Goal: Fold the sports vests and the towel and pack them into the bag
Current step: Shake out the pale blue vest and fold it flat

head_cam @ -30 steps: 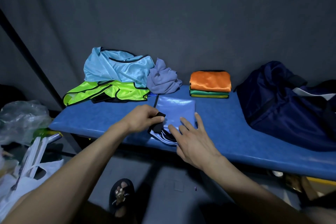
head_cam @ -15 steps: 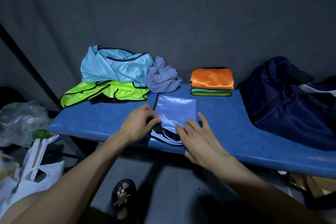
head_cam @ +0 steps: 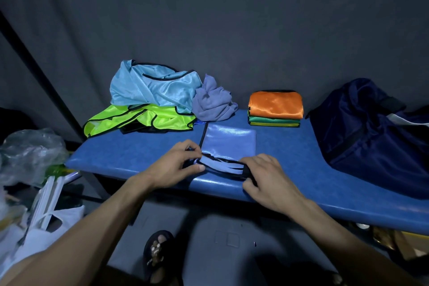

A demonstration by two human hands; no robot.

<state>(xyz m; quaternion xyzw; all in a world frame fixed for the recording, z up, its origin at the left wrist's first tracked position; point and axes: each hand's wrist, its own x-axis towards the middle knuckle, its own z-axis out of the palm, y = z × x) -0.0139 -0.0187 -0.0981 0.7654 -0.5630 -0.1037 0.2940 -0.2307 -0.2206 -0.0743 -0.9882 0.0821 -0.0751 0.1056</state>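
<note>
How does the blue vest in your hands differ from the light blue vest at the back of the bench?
The blue vest lies flat, partly folded into a neat rectangle; the light blue vest sits crumpled in a heap. The blue vest is gripped at its near edge by the left hand and right hand; nothing touches the light blue vest. The blue vest rests on the bench; the light blue vest lies on a yellow vest. Both are shiny with black trim.
</note>
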